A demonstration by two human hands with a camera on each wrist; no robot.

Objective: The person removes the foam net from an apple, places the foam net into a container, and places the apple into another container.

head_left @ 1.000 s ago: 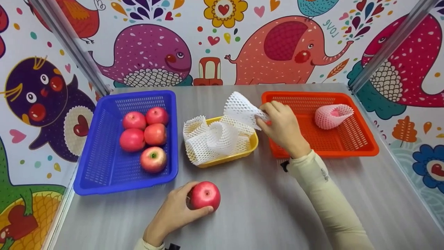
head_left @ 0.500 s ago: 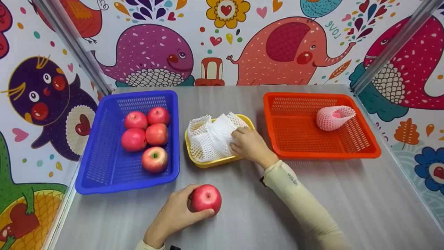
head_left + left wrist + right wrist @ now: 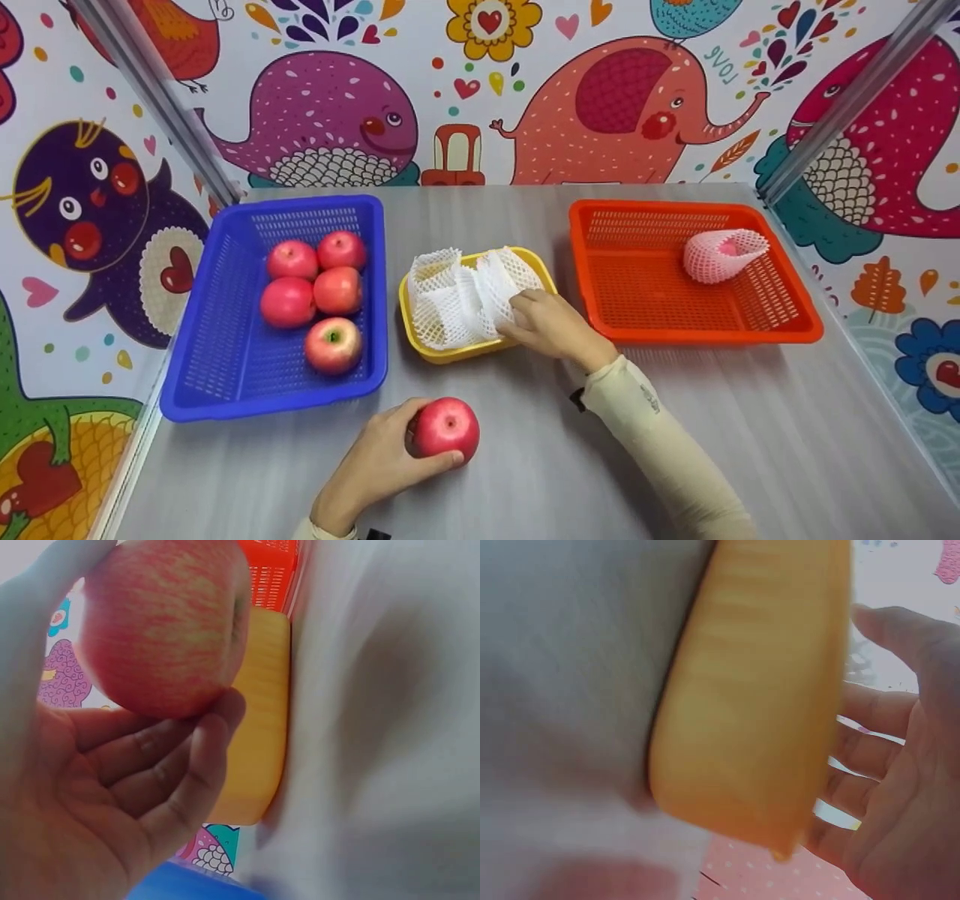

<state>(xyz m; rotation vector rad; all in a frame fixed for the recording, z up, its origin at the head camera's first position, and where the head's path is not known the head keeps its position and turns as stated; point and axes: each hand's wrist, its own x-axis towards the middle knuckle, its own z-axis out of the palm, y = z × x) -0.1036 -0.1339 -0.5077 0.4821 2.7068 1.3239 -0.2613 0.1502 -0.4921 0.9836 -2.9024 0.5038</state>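
Observation:
A red apple [image 3: 448, 429] sits in my left hand [image 3: 382, 457], thumb and fingers curled round it, over the front of the table. The left wrist view shows the same apple [image 3: 165, 626] from its side, with fingertips bent beneath it. My right hand [image 3: 551, 322] reaches over the right front rim of a small yellow basket [image 3: 457, 352], its fingertips at the white foam nets [image 3: 469, 300] inside. Seen from the right wrist, the thumb stands apart from the fingers, and the basket's wall [image 3: 750, 705] hides the fingertips.
At the left stands a blue basket [image 3: 225, 409] with several apples [image 3: 334, 345]. An orange-red basket [image 3: 697, 334] on the right holds an apple in a pink foam net [image 3: 720, 256]. Patterned walls [image 3: 465, 97] enclose the grey table [image 3: 562, 465].
My right hand has brought a white foam net from beside the orange-red basket down into the yellow basket, then shifted slightly right. My left hand keeps holding the apple, nearly still.

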